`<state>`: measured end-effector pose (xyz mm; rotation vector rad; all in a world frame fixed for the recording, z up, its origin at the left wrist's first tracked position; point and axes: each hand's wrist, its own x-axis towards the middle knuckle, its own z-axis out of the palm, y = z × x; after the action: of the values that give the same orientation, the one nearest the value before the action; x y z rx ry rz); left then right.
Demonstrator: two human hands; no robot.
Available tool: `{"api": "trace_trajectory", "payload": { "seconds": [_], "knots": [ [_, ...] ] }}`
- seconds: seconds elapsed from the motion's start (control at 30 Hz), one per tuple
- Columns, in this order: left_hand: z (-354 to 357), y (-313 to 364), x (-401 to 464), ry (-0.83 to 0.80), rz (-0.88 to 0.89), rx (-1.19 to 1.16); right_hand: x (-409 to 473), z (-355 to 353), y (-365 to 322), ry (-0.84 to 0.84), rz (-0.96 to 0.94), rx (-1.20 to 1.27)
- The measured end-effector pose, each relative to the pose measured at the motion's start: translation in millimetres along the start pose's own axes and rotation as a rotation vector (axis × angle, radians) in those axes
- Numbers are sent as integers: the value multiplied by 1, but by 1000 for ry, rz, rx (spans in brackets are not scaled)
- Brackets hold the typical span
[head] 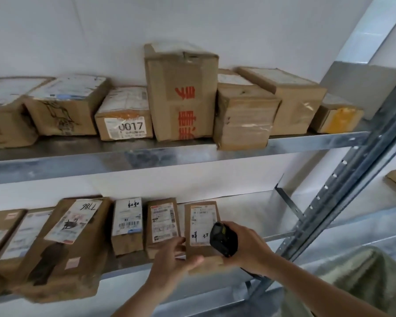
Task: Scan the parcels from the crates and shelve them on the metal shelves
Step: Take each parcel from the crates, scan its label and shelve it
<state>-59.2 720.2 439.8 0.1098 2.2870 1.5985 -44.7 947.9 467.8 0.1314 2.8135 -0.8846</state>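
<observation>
A small brown parcel with a white label lies flat on the lower metal shelf, at the right end of a row. My left hand holds its near left corner, thumb along the front edge and fingers on its left side. My right hand grips a black handheld scanner that hovers over the parcel's right edge. Two similar parcels lie just to its left.
The upper shelf carries a row of several cardboard boxes, one marked 0017 and a tall one with red characters. Bigger parcels fill the lower shelf's left. A perforated steel upright stands right, with bare shelf between.
</observation>
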Motion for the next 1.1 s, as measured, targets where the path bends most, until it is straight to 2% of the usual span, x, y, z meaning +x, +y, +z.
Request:
{"api": "trace_trajectory", "payload": {
  "seconds": [0.43, 0.83, 1.1],
  "knots": [
    [28, -20, 35, 269, 105, 400, 55, 23, 29, -17, -47, -48],
    [22, -12, 52, 317, 68, 462, 81, 16, 18, -33, -66, -117],
    [15, -13, 39, 335, 63, 362, 64, 7, 12, -4, -81, -143]
  ]
}}
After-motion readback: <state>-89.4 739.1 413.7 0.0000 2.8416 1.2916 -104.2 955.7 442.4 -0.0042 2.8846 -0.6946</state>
